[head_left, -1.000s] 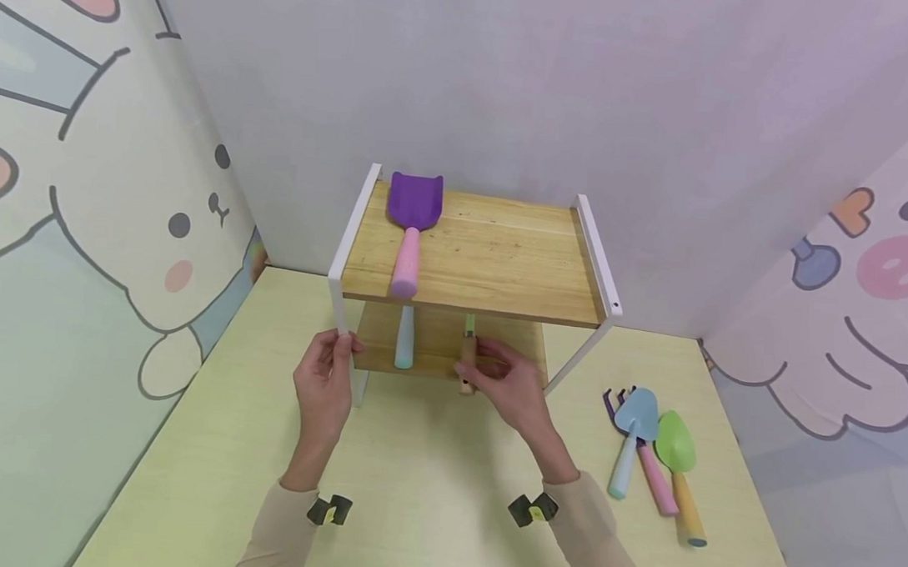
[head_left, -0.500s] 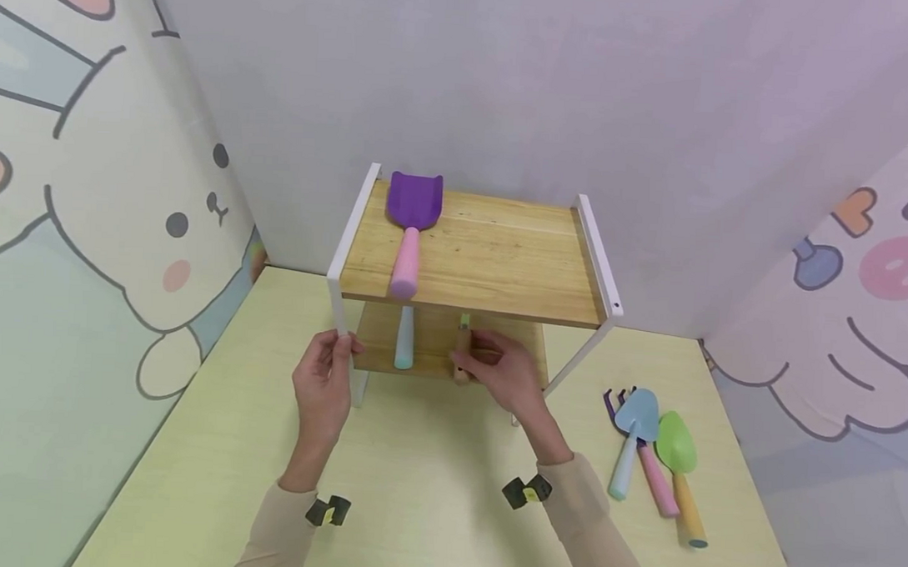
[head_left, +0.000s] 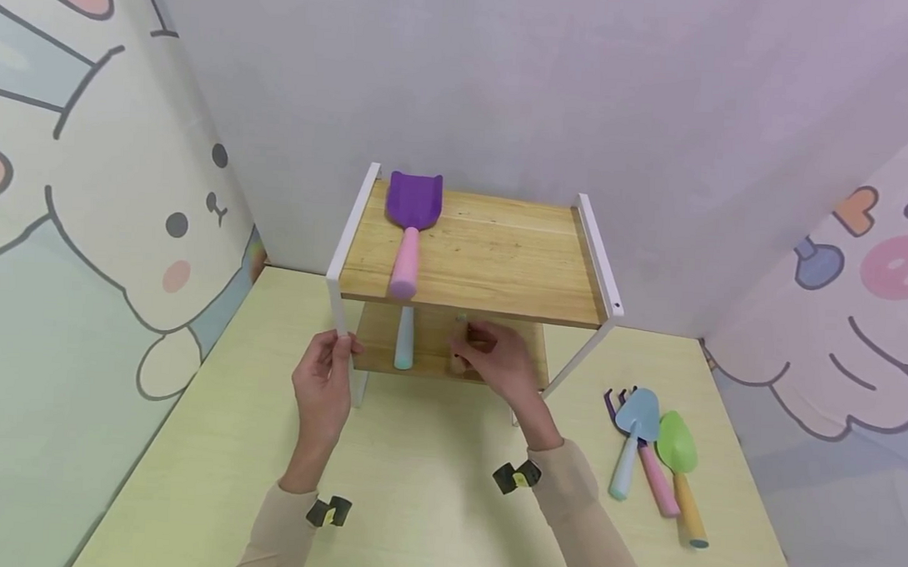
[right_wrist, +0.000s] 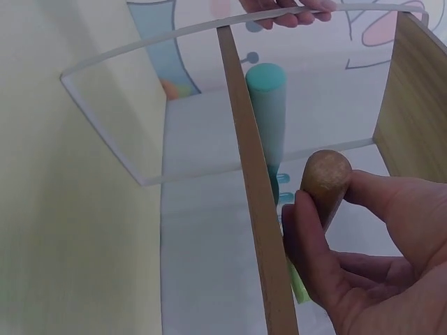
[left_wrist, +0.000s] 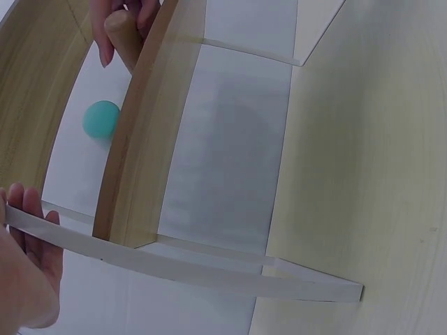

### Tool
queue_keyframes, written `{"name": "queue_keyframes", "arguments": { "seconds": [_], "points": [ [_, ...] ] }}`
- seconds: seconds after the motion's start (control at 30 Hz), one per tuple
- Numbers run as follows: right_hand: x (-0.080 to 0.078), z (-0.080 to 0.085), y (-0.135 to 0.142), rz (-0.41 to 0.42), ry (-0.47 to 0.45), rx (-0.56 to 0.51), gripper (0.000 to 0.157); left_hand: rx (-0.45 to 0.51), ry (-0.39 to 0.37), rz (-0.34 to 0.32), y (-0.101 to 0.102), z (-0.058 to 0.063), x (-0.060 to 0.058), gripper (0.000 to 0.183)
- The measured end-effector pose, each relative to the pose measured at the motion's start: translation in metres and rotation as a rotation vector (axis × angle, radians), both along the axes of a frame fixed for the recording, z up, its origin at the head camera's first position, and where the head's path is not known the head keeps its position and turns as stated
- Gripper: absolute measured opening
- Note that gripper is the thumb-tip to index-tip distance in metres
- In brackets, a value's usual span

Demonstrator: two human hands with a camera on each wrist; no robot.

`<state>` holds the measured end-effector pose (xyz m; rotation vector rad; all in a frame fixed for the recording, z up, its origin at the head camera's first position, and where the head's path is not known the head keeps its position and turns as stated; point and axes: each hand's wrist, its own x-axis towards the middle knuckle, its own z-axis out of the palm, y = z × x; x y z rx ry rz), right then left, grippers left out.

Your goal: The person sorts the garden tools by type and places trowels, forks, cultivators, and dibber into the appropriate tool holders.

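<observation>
A two-tier shelf with wooden boards and a white frame (head_left: pixel 596 259) stands on the table. My left hand (head_left: pixel 324 383) grips its front left post; the left wrist view shows the fingers (left_wrist: pixel 33 202) behind the white bar. My right hand (head_left: pixel 502 362) pinches the wooden handle (right_wrist: pixel 327 174) of a garden tool over the lower board (head_left: pixel 428 366). A bit of green shows beyond the handle; the tool's head is hidden under the upper board. Left of it lies a tool with a light blue handle (head_left: pixel 404 340), its tines partly visible in the right wrist view.
A purple shovel (head_left: pixel 415 203) with a pink handle lies on the upper board at left. On the table at right lie a blue trowel (head_left: pixel 637 415), a purple hand rake (head_left: pixel 659 482) with pink handle, and a green trowel (head_left: pixel 676 441). Printed cloth walls surround the table.
My right hand has moved deeper into the shelf and slightly left, carrying the wooden-handled tool farther under the upper board. My left hand has stayed at the post.
</observation>
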<state>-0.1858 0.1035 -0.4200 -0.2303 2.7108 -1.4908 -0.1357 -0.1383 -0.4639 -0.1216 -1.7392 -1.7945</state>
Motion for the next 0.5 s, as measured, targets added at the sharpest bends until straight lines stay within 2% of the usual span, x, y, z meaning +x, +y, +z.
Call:
{"name": "queue_keyframes", "arguments": {
  "seconds": [0.3, 0.5],
  "points": [
    [-0.0032, -0.0007, -0.0069, -0.024, 0.024, -0.027, 0.036, 0.000, 0.012, -0.002, -0.0016, -0.0017, -0.0003, 0.017],
    [-0.0044, -0.0023, -0.0054, -0.045, 0.048, 0.036, 0.037, -0.005, 0.022, 0.008, 0.0005, -0.0019, -0.0011, 0.017]
  ]
}}
